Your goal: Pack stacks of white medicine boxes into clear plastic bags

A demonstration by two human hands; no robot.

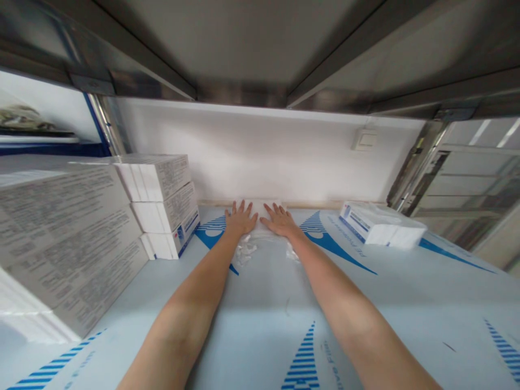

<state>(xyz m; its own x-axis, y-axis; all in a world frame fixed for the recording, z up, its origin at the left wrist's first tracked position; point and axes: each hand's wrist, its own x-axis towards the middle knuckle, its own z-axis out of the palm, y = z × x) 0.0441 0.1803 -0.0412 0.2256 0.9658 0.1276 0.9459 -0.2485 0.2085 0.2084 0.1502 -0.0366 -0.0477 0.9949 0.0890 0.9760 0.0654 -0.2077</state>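
Both arms reach forward across the shelf surface (260,292), which is covered in pale blue printed film. My left hand (240,220) lies palm down with its fingers spread, on the left part of a flat white plastic-wrapped bundle (260,230) against the back wall. On the bundle's right part rests my right hand (279,221), also flat with fingers apart. Crumpled clear plastic (245,250) sticks out near both wrists. What is inside the wrapping I cannot make out. Neither hand grips anything.
At the left stand stacked white printed boxes (162,203) and a larger block of printed cartons (77,238). A white pack of boxes (382,225) sits at the back right. Overhead is a metal shelf (244,49) with beams; metal posts (422,162) flank the sides. A switch (364,140) is on the wall.
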